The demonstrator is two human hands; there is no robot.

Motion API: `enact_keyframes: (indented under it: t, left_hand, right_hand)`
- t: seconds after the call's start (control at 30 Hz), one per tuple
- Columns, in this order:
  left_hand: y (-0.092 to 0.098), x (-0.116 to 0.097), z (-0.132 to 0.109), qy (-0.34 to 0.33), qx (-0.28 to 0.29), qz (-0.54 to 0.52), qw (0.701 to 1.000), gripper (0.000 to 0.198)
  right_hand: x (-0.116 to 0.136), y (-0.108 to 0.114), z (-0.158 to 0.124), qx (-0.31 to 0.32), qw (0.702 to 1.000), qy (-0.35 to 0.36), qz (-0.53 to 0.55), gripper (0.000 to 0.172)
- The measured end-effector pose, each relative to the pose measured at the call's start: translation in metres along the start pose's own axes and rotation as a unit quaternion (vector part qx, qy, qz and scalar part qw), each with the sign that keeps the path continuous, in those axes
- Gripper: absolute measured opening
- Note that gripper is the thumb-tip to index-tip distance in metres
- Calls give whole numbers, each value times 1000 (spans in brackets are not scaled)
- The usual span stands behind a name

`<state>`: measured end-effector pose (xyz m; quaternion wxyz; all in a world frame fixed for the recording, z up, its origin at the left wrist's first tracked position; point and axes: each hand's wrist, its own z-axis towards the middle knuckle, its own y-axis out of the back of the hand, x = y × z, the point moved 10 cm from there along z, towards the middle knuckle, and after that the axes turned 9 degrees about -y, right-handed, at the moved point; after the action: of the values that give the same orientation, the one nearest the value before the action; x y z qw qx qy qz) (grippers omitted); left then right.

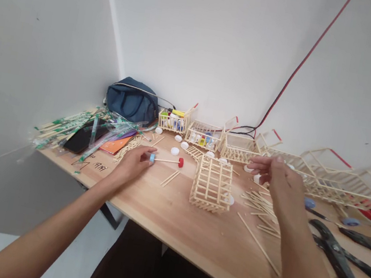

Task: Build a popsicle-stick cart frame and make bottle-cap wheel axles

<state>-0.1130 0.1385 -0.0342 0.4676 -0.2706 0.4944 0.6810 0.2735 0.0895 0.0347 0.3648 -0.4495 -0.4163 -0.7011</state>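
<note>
My left hand (pixel 133 164) pinches the light-blue bottle cap end of a stick axle (pixel 167 160), whose far end carries a red cap. The axle lies close to the tabletop. My right hand (pixel 283 182) hovers above the table at the right, fingers loosely bent and apart, with nothing visible in them. Between the hands stands a small stick-built cart frame (pixel 212 187), its slatted side facing up. Loose white bottle caps (pixel 175 150) lie behind it, some close to my right fingers.
Several finished stick carts (pixel 205 135) line the wall, some holding caps. Loose sticks (pixel 262 205) and black-handled pliers (pixel 339 262) lie at the right. A blue bag (pixel 133 98), wrapped sticks (pixel 65 129) and a dark phone-like slab (pixel 85 136) sit at the left.
</note>
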Motion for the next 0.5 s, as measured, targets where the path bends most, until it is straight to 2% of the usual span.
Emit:
enact_keyframes:
  t: [0.17, 0.3, 0.4, 0.5]
  left_hand:
    - [-2, -18, -2, -89, 42, 91, 991, 53]
    - [-8, -41, -8, -183, 56, 221, 956, 59]
    - [-19, -53, -12, -238, 68, 286, 926, 49]
    - [-28, -55, -8, -252, 71, 322, 910, 35]
  right_hand:
    - [-2, 9, 1, -21, 1000, -5, 12, 55]
    - [-1, 13, 1, -39, 999, -5, -3, 58]
    - [1, 13, 0, -44, 999, 0, -23, 60]
    - [2, 14, -1, -51, 998, 1, -31, 60]
